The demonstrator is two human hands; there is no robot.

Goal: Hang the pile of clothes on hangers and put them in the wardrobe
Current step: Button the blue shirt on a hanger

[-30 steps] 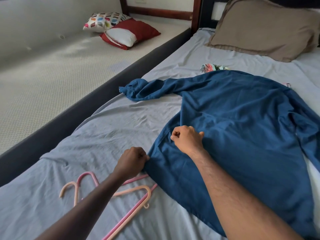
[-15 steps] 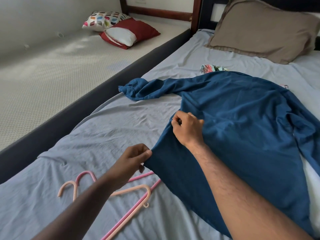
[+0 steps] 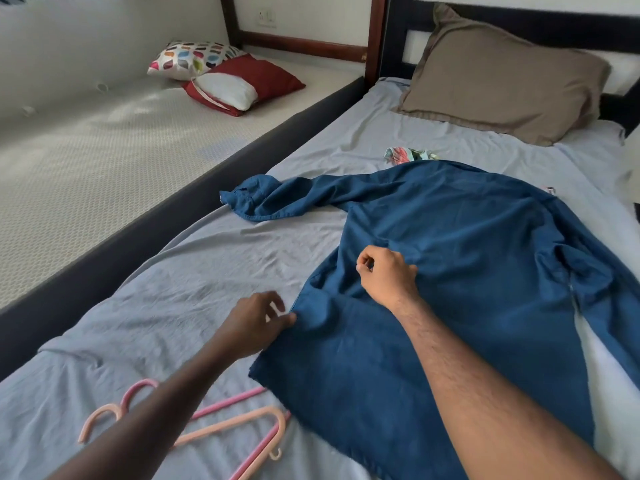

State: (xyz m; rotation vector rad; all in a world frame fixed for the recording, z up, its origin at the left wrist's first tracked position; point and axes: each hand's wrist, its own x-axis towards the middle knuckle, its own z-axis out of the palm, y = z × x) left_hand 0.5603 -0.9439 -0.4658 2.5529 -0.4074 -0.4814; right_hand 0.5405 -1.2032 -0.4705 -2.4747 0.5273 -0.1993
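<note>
Clothes here mean one large dark-blue cotton shirt [image 3: 467,271] spread flat on the pale grey bedsheet [image 3: 207,271], with pink and peach plastic hangers [image 3: 242,424] just beside its near hem. Your right hand [image 3: 388,271] bunches the cloth in curled fingers; your left hand [image 3: 256,323] pinches the hem edge (a shallow hold). Lift unevenly and that edge may slip, or the hem may drag the hangers.

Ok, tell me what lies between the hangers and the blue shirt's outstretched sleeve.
In the head view, only wrinkled grey bedsheet lies between the hangers and the sleeve; the left hand and forearm reach over its near part.
</note>
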